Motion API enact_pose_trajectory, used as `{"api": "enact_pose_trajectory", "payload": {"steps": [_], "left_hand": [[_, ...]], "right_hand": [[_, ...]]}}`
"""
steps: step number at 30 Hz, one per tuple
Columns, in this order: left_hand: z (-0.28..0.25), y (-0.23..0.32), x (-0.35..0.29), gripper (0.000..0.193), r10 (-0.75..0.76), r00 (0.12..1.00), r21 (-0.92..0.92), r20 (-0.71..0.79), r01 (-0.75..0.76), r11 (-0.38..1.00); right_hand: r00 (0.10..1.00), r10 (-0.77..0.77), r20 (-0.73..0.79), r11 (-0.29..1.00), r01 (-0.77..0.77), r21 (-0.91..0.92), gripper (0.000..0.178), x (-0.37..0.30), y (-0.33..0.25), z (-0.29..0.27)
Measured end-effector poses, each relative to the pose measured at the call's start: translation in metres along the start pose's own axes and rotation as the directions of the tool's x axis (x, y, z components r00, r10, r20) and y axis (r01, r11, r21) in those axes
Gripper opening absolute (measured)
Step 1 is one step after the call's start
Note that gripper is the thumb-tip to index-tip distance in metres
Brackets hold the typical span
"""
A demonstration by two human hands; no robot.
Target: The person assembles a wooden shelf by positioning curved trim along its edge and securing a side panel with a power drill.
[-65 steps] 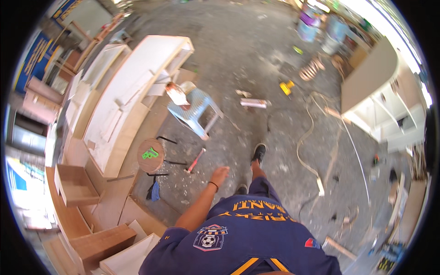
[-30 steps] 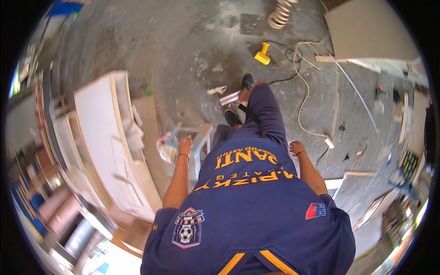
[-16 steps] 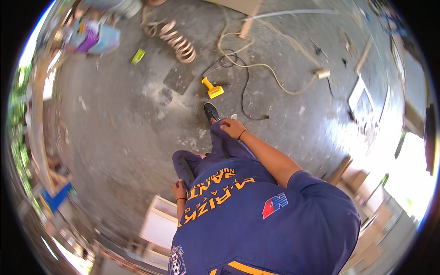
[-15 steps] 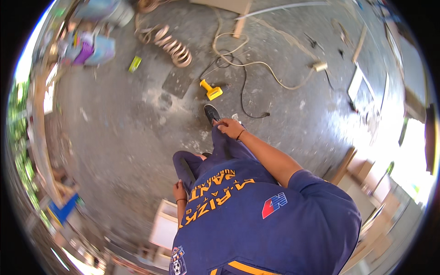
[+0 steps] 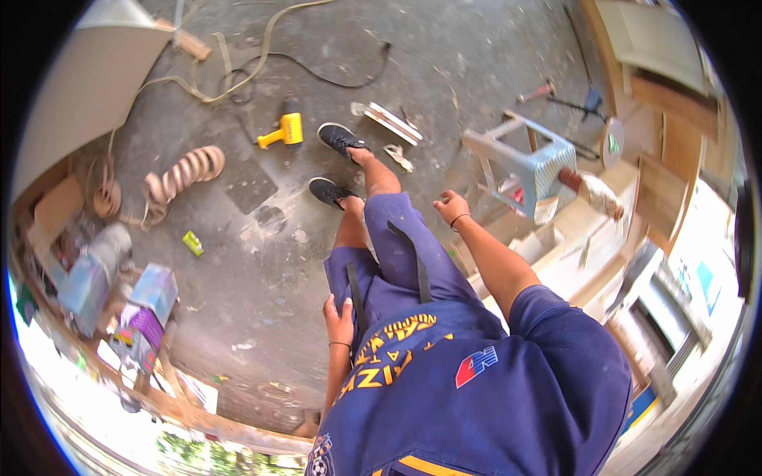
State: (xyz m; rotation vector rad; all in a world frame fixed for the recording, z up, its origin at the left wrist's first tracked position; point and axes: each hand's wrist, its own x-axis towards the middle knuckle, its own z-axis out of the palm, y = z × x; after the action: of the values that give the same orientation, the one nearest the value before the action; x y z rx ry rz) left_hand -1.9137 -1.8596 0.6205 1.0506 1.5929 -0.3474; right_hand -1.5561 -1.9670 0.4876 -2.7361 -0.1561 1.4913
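My left hand (image 5: 339, 320) hangs beside the left leg of my purple-blue shorts (image 5: 397, 246), its fingers loosely apart and nothing seen in them. To the right of my shorts, my right hand (image 5: 452, 206) is held in the air with the fingers curled in; no object shows in it. Ahead of my black shoes (image 5: 340, 141) a yellow pistol-shaped power tool (image 5: 287, 130) with a dark nose lies on the floor. White strips (image 5: 393, 124) and a crumpled white scrap (image 5: 398, 158) lie just right of the shoes.
A light-blue plastic stool (image 5: 528, 163) stands at the right, by wooden panels and cabinet parts (image 5: 659, 190). On the left lie a coiled hose (image 5: 184, 173), a green packet (image 5: 193, 243) and plastic containers (image 5: 153, 289). A pale cable (image 5: 266, 47) snakes across the far floor.
The view has swung to the right, bringing the stool and panels in. My right hand has come off my raised leg and out to the side. Both legs now stand straighter.
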Motion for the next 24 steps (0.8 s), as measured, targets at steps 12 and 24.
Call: {"api": "enact_pose_trajectory", "payload": {"steps": [12,24], "left_hand": [[0.078,-0.041,0.005,0.061,0.145,0.980,0.476,-0.135,-0.064,0.877],[0.108,-0.044,0.022,0.052,0.030,0.976,0.585,-0.216,0.104,0.805]], "right_hand": [[0.989,-0.096,-0.117,0.993,0.087,-0.085,0.076,0.277,0.024,0.121],[0.867,-0.308,-0.391,0.937,0.205,-0.283,0.073,0.426,0.004,0.178]]}}
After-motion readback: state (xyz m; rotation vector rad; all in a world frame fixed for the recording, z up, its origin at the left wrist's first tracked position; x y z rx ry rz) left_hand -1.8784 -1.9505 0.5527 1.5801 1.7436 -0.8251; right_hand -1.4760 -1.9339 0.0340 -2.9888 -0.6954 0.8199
